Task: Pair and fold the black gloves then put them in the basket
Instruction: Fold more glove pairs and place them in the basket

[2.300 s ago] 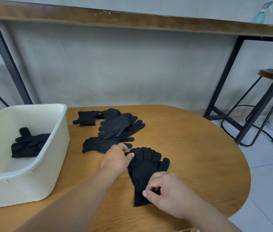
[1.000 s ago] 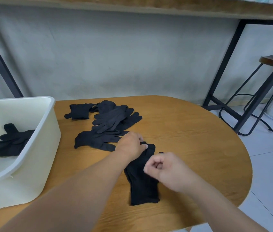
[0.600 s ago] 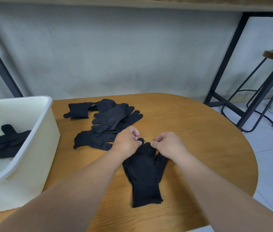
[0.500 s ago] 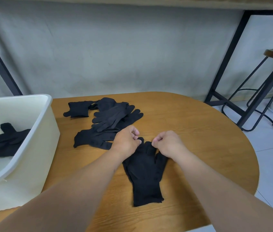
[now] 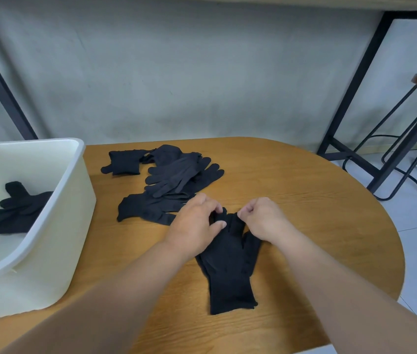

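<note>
My left hand and right hand both pinch the fingertips of stacked black gloves lying on the table.

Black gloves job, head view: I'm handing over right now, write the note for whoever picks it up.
Left hand and right hand: both pinching the fingertip end of the stacked black knit glove pair, which lies flat and unfolded on the round wooden table, cuffs toward the person.
Done: one folded black pair lies in the white plastic basket at the left.
Left: fold this pair and put it in the basket, then the loose black glove pile and a small folded black bundle behind it.
</note>
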`<state>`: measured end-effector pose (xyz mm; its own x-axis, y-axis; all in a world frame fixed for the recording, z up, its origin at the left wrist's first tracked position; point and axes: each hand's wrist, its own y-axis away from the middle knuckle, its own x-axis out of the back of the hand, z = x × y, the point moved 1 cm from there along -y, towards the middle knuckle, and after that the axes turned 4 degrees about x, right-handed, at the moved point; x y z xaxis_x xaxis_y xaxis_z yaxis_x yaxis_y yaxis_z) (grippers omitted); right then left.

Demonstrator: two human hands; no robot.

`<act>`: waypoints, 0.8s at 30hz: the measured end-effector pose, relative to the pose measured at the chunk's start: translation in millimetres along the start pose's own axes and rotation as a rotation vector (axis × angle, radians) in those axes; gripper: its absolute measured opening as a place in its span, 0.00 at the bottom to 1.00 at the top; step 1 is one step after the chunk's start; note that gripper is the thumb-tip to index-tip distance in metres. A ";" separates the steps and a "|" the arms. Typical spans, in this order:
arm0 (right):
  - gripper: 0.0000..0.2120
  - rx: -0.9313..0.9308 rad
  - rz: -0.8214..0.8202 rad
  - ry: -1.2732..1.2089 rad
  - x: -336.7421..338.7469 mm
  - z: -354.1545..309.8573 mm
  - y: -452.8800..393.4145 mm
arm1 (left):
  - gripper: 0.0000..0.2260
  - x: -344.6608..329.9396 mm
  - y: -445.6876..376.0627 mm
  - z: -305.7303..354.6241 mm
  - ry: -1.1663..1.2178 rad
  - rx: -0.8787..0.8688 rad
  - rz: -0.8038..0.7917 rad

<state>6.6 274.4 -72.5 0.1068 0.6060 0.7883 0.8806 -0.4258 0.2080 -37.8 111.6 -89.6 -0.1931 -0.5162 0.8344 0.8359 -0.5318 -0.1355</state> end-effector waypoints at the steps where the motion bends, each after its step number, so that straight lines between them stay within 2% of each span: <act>1: 0.09 0.008 0.011 0.003 1.2 0.0 0.7 | 0.12 -0.6 4.5 -1.8 -0.036 -0.029 -0.020; 5: 0.10 -0.030 -0.026 0.080 3.0 -0.8 2.6 | 0.14 1.6 14.5 -4.8 -0.103 -0.099 0.009; 7: 0.08 -0.066 -0.041 0.078 2.1 -0.9 1.7 | 0.15 4.1 17.7 -5.2 -0.102 -0.130 0.018; 11: 0.07 -0.067 -0.019 -0.003 0.1 -0.8 0.6 | 0.18 2.9 26.9 -8.9 -0.157 -0.173 -0.097; 14: 0.09 -0.041 0.032 0.042 1.4 -1.2 3.5 | 0.21 1.8 30.7 -12.1 -0.173 -0.171 -0.105; 18: 0.11 -0.072 -0.028 0.075 3.4 -1.1 4.6 | 0.25 4.9 36.9 -11.3 -0.190 -0.190 -0.130; 20: 0.09 -0.083 -0.044 0.063 0.1 -2.2 2.5 | 0.26 6.0 40.7 -11.1 -0.203 -0.200 -0.140; 24: 0.09 -0.036 -0.045 0.068 -2.2 -5.7 4.4 | 0.27 5.5 48.0 -12.7 -0.210 -0.216 -0.129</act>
<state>7.7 267.4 -70.0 0.0345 0.5786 0.8149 0.8667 -0.4234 0.2639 -5.3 74.7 -98.3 -0.1616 -0.2977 0.9409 0.6789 -0.7255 -0.1129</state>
